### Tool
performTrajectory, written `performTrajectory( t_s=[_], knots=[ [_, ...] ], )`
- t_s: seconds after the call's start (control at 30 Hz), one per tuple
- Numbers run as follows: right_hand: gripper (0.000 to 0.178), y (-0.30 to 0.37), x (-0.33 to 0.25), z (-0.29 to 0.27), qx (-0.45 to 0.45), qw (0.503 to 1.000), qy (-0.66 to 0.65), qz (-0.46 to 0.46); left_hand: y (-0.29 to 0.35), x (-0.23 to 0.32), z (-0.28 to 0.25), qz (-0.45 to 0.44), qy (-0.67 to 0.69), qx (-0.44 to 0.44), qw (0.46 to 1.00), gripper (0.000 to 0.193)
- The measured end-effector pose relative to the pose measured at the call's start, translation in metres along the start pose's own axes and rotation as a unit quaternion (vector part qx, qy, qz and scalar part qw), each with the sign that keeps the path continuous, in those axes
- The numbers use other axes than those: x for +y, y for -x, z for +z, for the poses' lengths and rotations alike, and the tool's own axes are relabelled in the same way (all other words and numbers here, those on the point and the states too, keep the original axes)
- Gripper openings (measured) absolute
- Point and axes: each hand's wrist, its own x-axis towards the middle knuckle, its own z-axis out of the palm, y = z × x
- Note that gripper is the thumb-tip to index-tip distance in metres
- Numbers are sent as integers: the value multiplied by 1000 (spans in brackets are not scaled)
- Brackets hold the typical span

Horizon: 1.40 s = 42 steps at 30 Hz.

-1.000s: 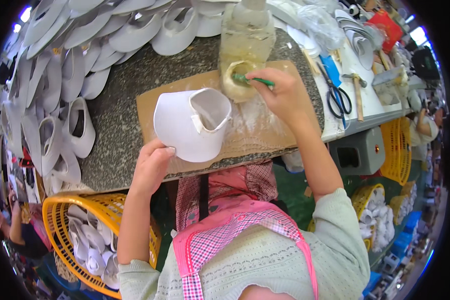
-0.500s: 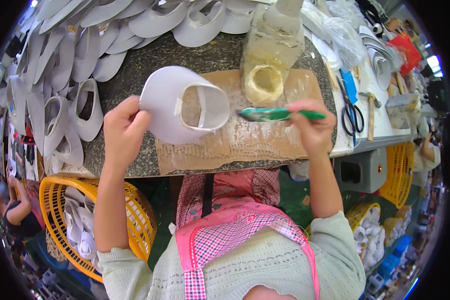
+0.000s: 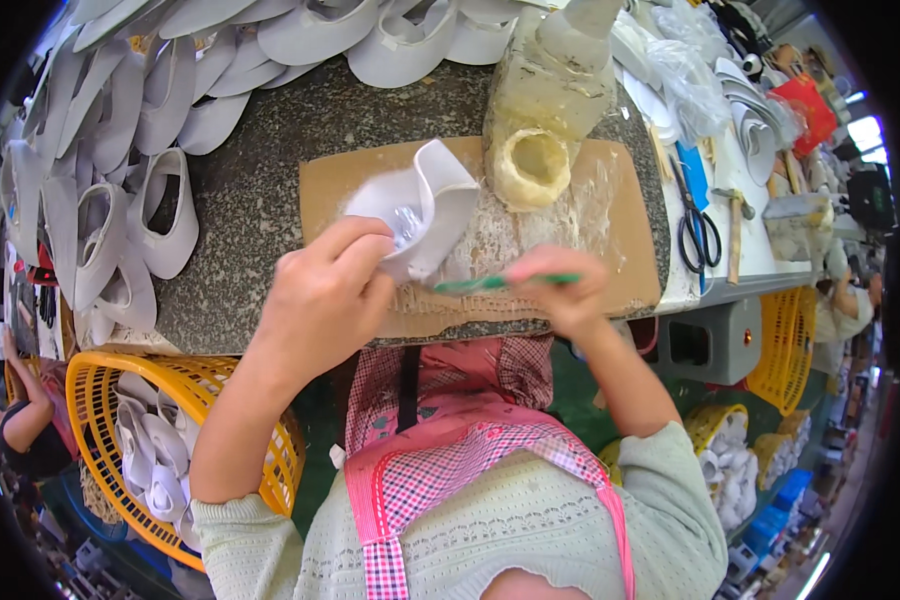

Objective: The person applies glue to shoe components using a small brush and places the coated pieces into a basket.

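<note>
My left hand [image 3: 320,290] is closed on the near-left edge of a white shoe upper [image 3: 450,205], a curved piece turned up on its side above the cardboard sheet [image 3: 620,250]. Between the thumb and fingers of my right hand [image 3: 567,292] is a green-handled brush [image 3: 470,284]. The brush points left, its tip close to the upper's lower edge; whether they touch I cannot tell. Motion blurs my right hand slightly. Beyond both hands stands a glue-crusted plastic container [image 3: 545,100] with a round, yellowed mouth facing me.
White uppers [image 3: 165,230] pile along the left and far side of the speckled stone tabletop [image 3: 240,290]. A yellow basket [image 3: 95,395] with more uppers stands at lower left. Black scissors [image 3: 698,240] and a hammer [image 3: 737,230] lie at right. Another person [image 3: 35,425] is far left.
The upper has been tipped from lying face-up to standing on its side, and my left hand has moved right with it. My right hand and brush have come down and left, nearer the upper.
</note>
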Motion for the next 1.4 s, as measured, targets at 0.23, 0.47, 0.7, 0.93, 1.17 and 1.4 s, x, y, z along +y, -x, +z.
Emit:
performTrajectory(
  t_s=[0.23, 0.47, 0.7, 0.93, 1.17, 1.4],
  knots=[
    [13, -33, -12, -70, 106, 989, 92, 37, -17, 14, -36, 243, -137, 69, 958, 21],
    [13, -13, -14, -84, 209, 970, -28, 124, 5, -15, 5, 373, -228, -249, 864, 23],
    [14, -43, -21, -32, 194, 975, -107, 12, 2, -6, 14, 303, -160, -133, 930, 16],
    [16, -42, -19, -28, 215, 970, -112, -19, 20, -16, 22, -10, 89, -187, 978, 26],
    [14, -35, -24, -16, 213, 972, -97, -10, 29, -21, 19, 233, -160, -13, 959, 17],
    [12, -51, -12, 26, 106, 978, 180, -22, 20, -5, 36, 332, -164, -59, 927, 19]
  ],
)
